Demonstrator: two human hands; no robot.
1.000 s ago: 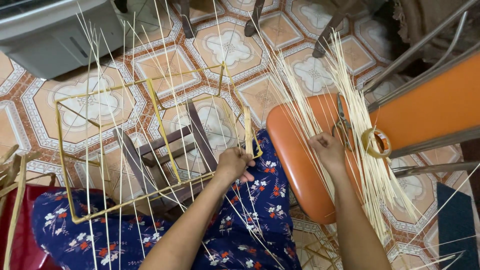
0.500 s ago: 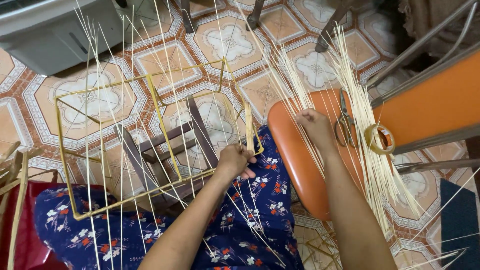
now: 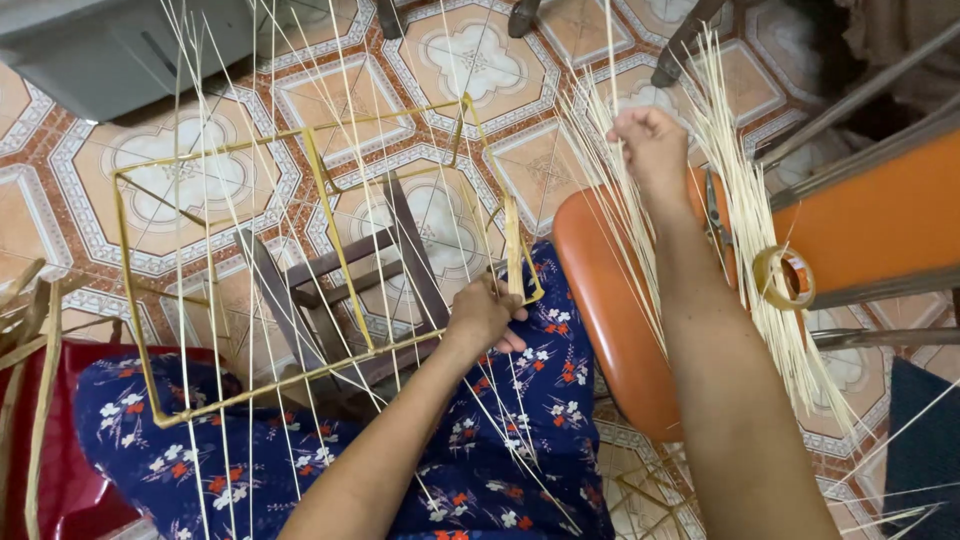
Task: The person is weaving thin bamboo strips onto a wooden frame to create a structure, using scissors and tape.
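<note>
Mid-weave, a seated person's left hand grips the yellow rectangular cane frame on their lap while the right hand pinches pale thin cane strands off the orange plastic chair seat, which likely need threading across next.

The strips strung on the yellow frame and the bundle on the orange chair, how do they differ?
The strips on the frame stand spread apart, one by one, in rows across the yellow frame; the bundle lies packed together on the orange chair. The left hand grips the frame's corner beside the strung ones; the right hand is closed on strips from the bundle. Both are thin, pale and straw-coloured.
</note>
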